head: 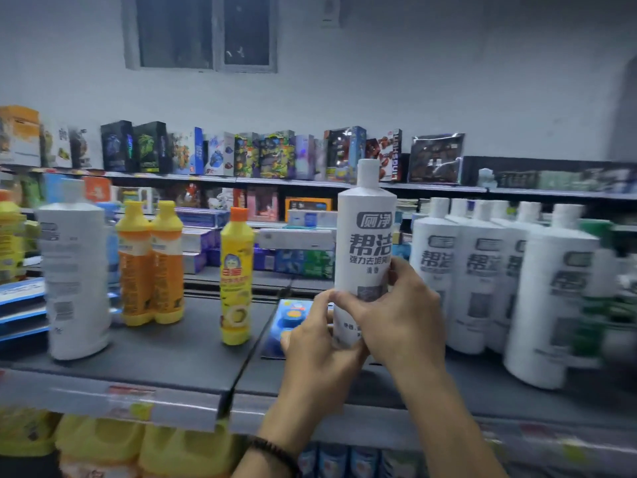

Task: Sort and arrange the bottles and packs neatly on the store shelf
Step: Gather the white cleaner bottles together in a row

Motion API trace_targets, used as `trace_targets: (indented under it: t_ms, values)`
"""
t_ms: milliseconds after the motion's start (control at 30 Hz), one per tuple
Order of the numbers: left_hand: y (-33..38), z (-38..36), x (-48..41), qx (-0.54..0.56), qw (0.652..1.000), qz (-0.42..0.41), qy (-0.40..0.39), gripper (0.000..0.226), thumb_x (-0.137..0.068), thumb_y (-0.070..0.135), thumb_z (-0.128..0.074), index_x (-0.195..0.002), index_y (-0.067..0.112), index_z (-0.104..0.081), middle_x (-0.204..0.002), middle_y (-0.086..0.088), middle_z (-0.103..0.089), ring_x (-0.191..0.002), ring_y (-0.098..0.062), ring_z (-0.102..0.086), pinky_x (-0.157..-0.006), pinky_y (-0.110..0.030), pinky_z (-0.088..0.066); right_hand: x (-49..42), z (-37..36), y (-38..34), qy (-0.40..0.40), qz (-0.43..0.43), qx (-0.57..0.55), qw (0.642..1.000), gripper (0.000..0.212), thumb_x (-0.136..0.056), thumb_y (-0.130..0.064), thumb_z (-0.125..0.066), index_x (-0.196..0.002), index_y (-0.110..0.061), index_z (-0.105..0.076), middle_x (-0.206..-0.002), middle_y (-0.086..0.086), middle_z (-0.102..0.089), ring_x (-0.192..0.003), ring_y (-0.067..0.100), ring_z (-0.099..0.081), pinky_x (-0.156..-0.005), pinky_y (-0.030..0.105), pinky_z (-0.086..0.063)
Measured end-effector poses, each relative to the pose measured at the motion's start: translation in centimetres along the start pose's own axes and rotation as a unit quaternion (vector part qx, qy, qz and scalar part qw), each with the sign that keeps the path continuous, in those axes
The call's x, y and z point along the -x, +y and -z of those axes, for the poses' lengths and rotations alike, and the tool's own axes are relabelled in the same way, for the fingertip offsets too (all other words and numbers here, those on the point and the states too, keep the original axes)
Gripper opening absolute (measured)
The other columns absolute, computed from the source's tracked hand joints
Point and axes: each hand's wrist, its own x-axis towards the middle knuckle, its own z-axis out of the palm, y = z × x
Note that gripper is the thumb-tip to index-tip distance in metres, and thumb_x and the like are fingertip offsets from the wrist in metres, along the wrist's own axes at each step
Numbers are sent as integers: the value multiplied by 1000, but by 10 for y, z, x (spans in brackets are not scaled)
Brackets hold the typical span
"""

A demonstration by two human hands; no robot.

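Note:
Both my hands hold one white cleaner bottle (366, 236) upright over the dark shelf (172, 357). My left hand (317, 343) grips its lower left side, and my right hand (396, 315) wraps its lower right. Just to the right stands a row of several matching white bottles (482, 270). Another white bottle (74, 270) stands at the far left with its back label showing. A twin pack of orange-and-yellow bottles (150, 263) and a single yellow bottle (236, 277) stand between. A blue pack (293, 317) lies flat behind my left hand, partly hidden.
Green-capped bottles (599, 298) stand blurred at the far right. Yellow jugs (103, 443) fill the shelf below. Behind are shelves of boxed toys (241, 153) and stacked boxes (296, 250). A bare stretch of shelf lies between the yellow bottle and the left white bottle.

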Motion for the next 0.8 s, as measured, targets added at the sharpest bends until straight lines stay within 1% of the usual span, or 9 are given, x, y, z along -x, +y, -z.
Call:
trace_targets:
  t_ms: [100,233,367,467,533,600,633,700,800]
  values:
    - [7,-39,-2,2,999,-5,-43,48,-68,47,-71,-112,32,-56,-87,11,-78,-87,-19,-75,-85,-64,-55,-10,26,25,13,-31,54,998,65,-60,-67,-86,-105,-31,-59,-98,-11,-75,-96,24,-72,-72,34,-54]
    - [17,-83,-1,5,996,-6,-84,46,-66,45,-69,-109,35,-56,-86,11,-77,-86,-22,-74,-84,-62,-56,-18,57,54,31,-55,111,992,63,-63,-69,-85,-104,-32,-55,-100,-6,-74,-97,27,-71,-76,38,-57]
    - [24,-118,3,-22,991,3,-131,44,-66,50,-67,-106,40,-52,-83,13,-77,-87,-25,-74,-85,-61,-56,-24,76,80,37,-67,125,989,62,-67,-63,-86,-108,-30,-54,-107,-1,-73,-100,30,-71,-80,44,-62]
    - [23,-137,4,-27,987,10,-156,45,-67,53,-66,-108,41,-52,-85,10,-77,-90,-24,-74,-85,-54,-59,-29,82,97,39,-77,130,988,64,-69,-62,-86,-113,-26,-56,-109,2,-72,-101,30,-71,-82,42,-62]
    - [24,-144,2,-30,985,14,-169,46,-69,52,-67,-113,42,-55,-88,12,-77,-90,-16,-74,-78,-39,-59,-31,85,107,50,-79,125,988,68,-71,-64,-85,-118,-23,-58,-111,4,-72,-102,31,-70,-83,41,-62]
    - [25,-148,0,-32,984,9,-173,38,-74,40,-75,-109,39,-60,-91,14,-77,-88,-4,-72,-67,-20,-51,-31,86,116,63,-72,121,988,72,-71,-62,-86,-121,-19,-58,-114,6,-70,-106,31,-69,-86,41,-61]
    - [26,-150,-1,-34,985,6,-171,33,-76,31,-78,-104,35,-61,-90,13,-76,-86,-1,-70,-63,-15,-46,-30,86,119,67,-63,119,989,75,-70,-61,-87,-124,-17,-57,-116,7,-68,-108,31,-68,-87,41,-60]
    - [27,-154,-3,-48,985,2,-166,26,-79,22,-80,-94,27,-59,-84,9,-73,-77,2,-66,-57,-13,-42,-27,87,125,80,-44,110,990,77,-71,-55,-89,-129,-16,-57,-120,6,-65,-112,31,-67,-90,40,-58]
    - [30,-162,-3,-71,985,-13,-156,26,-81,24,-79,-88,22,-53,-81,8,-67,-77,0,-62,-56,-14,-40,-22,88,132,113,-16,96,989,71,-71,-48,-91,-129,-18,-61,-121,2,-65,-111,28,-67,-89,39,-59]
